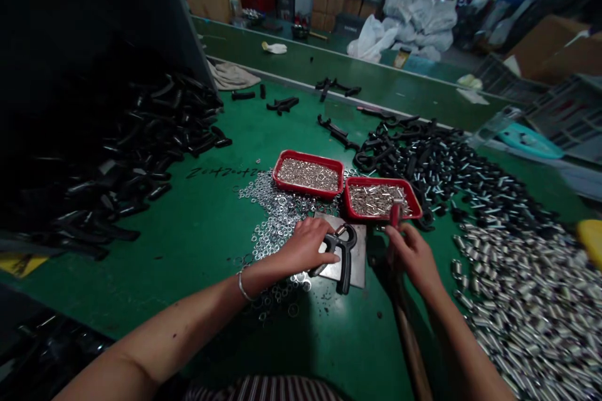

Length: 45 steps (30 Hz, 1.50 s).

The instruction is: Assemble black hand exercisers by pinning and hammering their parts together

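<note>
My left hand [308, 244] is closed around a black plastic spring clamp [347, 263], pressing it onto a flat metal plate [360, 257]. A small metal piece shows near the clamp's upper loop. My right hand [414, 257] grips a short red tool [395, 216] with a metallic end, raised at the front edge of the right red tray [416, 200], which holds small metal pins. Its exact kind is hard to make out. Beside it, the left red tray [308, 190] contains tiny metal parts. Below my right hand lies a long brown wooden handle [407, 332].
Loose metal rings [273, 219] spread left of the plate. Coil springs [527, 313] are heaped at right, below black parts with metal pins [451, 163]. Black plastic pieces [155, 119] pile up at left. Behind the green table runs a raised ledge [414, 84].
</note>
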Motion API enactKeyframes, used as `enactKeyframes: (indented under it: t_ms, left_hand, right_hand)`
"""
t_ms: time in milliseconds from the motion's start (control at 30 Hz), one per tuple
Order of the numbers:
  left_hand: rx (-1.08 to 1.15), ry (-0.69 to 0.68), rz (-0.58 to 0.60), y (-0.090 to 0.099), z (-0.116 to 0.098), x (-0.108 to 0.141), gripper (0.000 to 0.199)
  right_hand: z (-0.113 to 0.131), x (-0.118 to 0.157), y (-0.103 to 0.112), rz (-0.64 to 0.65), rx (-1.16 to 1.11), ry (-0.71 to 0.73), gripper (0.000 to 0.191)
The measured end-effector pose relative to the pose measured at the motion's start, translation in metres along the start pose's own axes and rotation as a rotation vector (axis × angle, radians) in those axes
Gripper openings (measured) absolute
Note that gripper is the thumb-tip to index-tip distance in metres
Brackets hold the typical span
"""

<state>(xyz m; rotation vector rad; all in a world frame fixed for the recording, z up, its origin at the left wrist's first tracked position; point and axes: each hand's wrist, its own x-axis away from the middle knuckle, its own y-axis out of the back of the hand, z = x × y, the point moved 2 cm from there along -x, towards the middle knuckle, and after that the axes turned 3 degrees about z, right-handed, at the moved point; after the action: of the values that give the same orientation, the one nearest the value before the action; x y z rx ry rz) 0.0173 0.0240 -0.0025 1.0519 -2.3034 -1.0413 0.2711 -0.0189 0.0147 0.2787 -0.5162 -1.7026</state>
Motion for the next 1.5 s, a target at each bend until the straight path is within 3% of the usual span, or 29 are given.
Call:
enactKeyframes:
  t_ms: [100, 167, 233, 333, 433, 533, 600, 767, 900, 1033, 1167, 1300, 1400, 1500]
  left_hand:
    - [0.022, -0.101, 0.003, 0.017, 0.005, -0.003, 0.050]
    - [-0.028, -0.107, -0.074, 0.042, 0.016, -0.017, 0.035]
    - [-0.168, -0.026, -0.198, 0.075, 0.033, -0.039, 0.027]
    - [-0.428, 0.135, -0.244, 0.114, 0.060, -0.074, 0.026]
    - [-0.517, 0.188, -0.187, 0.127, 0.075, -0.095, 0.020]
    - [-0.551, 0.181, -0.199, 0.122, 0.079, -0.096, 0.018]
    - [-0.573, 0.182, -0.225, 0.116, 0.080, -0.092, 0.020]
    - [-0.571, 0.185, -0.263, 0.109, 0.084, -0.088, 0.017]
    - [-0.493, 0.108, -0.380, 0.108, 0.087, -0.084, 0.014]
    - [-0.288, -0.012, -0.515, 0.098, 0.069, -0.062, 0.014]
    - [-0.141, -0.160, -0.363, 0.072, 0.031, -0.032, 0.015]
    - [-0.008, -0.209, -0.236, 0.046, 0.000, -0.018, 0.011]
    - [0.034, -0.217, -0.199, 0.035, -0.011, -0.016, 0.012]
    - [0.044, -0.202, -0.191, 0.032, -0.013, -0.016, 0.012]
  right_hand:
    - [-0.032, 0.009, 0.047, 0.061, 0.403, -0.009, 0.039]
    - [-0.045, 0.013, 0.070, 0.133, 0.617, -0.015, 0.041]
    - [-0.039, 0.011, 0.078, 0.097, 0.767, 0.070, 0.041]
    - [0.002, -0.009, 0.056, 0.004, 0.770, 0.323, 0.035]
    - [0.055, -0.044, 0.001, 0.121, 0.703, 0.536, 0.026]
    - [0.096, -0.084, -0.055, 0.143, 0.901, 0.656, 0.025]
    - [0.109, -0.110, -0.082, 0.176, 1.008, 0.683, 0.024]
    - [0.109, -0.147, -0.110, 0.237, 1.044, 0.646, 0.017]
    - [0.099, -0.152, -0.112, 0.227, 1.013, 0.599, 0.017]
    - [0.090, -0.150, -0.112, 0.172, 0.934, 0.556, 0.019]
    - [0.083, -0.151, -0.114, 0.107, 0.805, 0.522, 0.018]
    - [0.085, -0.151, -0.109, 0.042, 0.609, 0.503, 0.014]
    - [0.088, -0.138, -0.093, -0.001, 0.457, 0.498, 0.015]
    - [0.081, -0.104, -0.066, -0.012, 0.210, 0.440, 0.018]
